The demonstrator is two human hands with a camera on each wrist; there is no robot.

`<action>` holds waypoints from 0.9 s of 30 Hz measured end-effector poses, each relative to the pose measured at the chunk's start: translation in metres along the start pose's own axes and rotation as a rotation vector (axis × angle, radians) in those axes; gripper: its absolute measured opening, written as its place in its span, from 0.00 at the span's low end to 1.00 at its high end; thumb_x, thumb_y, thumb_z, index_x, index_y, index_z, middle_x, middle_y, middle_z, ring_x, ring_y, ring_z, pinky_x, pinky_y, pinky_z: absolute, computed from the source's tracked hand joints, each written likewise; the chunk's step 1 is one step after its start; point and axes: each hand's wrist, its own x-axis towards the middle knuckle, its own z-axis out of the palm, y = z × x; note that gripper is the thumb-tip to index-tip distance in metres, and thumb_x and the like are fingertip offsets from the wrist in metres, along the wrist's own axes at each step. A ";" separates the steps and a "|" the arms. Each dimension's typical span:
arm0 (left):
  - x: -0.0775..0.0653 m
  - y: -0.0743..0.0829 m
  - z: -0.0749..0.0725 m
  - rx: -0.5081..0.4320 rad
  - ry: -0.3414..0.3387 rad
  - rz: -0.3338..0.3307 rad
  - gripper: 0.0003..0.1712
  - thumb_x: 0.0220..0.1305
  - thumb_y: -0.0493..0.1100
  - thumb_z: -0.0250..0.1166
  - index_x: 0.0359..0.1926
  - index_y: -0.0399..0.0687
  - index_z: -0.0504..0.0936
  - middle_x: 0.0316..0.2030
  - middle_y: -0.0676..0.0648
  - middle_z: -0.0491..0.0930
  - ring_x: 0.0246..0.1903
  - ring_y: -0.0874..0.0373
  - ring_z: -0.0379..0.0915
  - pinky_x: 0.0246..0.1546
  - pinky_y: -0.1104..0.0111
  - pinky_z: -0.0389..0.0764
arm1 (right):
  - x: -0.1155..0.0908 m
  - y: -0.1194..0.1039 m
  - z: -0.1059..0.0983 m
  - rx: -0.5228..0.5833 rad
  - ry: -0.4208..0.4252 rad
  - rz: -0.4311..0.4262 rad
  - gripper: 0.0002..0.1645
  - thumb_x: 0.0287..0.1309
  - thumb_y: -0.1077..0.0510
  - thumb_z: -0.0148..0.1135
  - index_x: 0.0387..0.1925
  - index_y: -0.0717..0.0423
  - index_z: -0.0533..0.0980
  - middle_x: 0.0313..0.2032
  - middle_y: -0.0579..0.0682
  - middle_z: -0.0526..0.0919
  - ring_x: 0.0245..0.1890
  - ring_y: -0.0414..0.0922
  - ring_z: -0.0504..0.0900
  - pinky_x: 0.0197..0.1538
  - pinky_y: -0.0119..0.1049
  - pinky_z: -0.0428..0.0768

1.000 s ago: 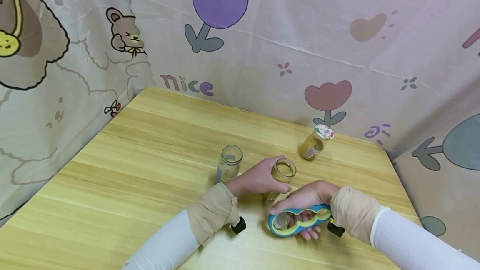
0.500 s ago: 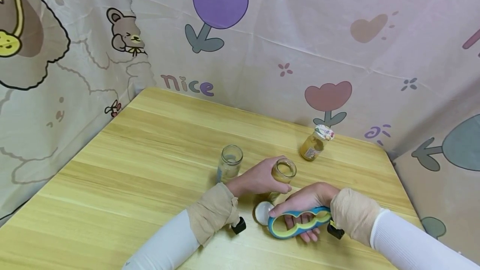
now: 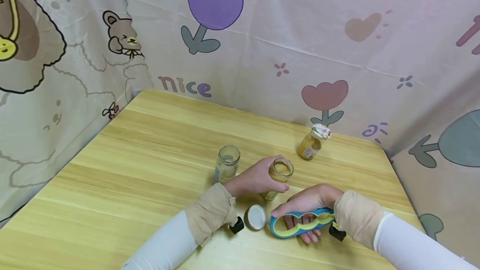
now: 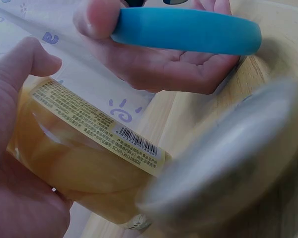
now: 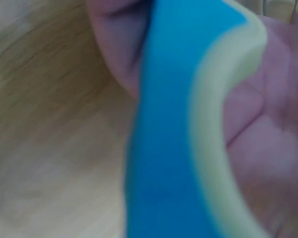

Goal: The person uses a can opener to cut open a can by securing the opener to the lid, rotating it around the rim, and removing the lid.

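- Nearest, at the lower right of the head frame, the right hand (image 3: 305,201) grips a blue-and-yellow jar opener (image 3: 292,232), thumb along its upper edge and fingertips visible through its loop. Nothing sits in the loop.
- Just left of the opener, below the frame's centre, is a loose lid (image 3: 256,217), its pale inside turned towards the head camera. In the left wrist view it appears tilted and blurred, so I cannot tell whether it lies settled on the table.
- Slightly farther, right of centre, the left hand (image 3: 260,175) is wrapped round an amber jar (image 3: 280,177), thumb on the near side. The jar's mouth is uncovered; a label with a barcode shows in the left wrist view.
- The step in hand looks like taking this jar's lid off, and that part seems done. The next move probably calls for keeping the jar steady, then putting the opener aside or freeing a hand for the lid.
- Left of the left hand, near the frame's middle, stands a clear jar (image 3: 227,168), also lidless.
- Farthest on the wooden table (image 3: 168,136), right of centre, a lidded jar (image 3: 310,147) stands well apart, its patterned cap on; plausibly it remains to be opened.
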 end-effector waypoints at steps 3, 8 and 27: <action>0.000 0.000 0.000 0.009 -0.001 0.003 0.23 0.50 0.44 0.71 0.48 0.60 0.73 0.38 0.53 0.78 0.37 0.62 0.75 0.44 0.69 0.77 | -0.001 0.002 0.000 0.006 0.002 -0.019 0.44 0.60 0.24 0.41 0.31 0.59 0.79 0.23 0.59 0.84 0.17 0.47 0.82 0.21 0.36 0.78; -0.001 0.002 -0.001 0.017 -0.002 -0.009 0.23 0.51 0.45 0.71 0.48 0.60 0.73 0.39 0.53 0.78 0.38 0.62 0.75 0.45 0.69 0.77 | -0.001 0.005 0.001 0.011 -0.018 -0.035 0.44 0.61 0.25 0.40 0.32 0.60 0.79 0.23 0.59 0.84 0.18 0.47 0.82 0.21 0.37 0.79; 0.000 0.002 0.000 0.023 -0.003 -0.016 0.23 0.51 0.46 0.71 0.48 0.60 0.73 0.40 0.53 0.78 0.39 0.62 0.75 0.46 0.68 0.77 | -0.002 0.006 0.003 -0.001 -0.034 -0.060 0.43 0.63 0.26 0.40 0.32 0.60 0.79 0.23 0.59 0.84 0.17 0.47 0.82 0.21 0.37 0.79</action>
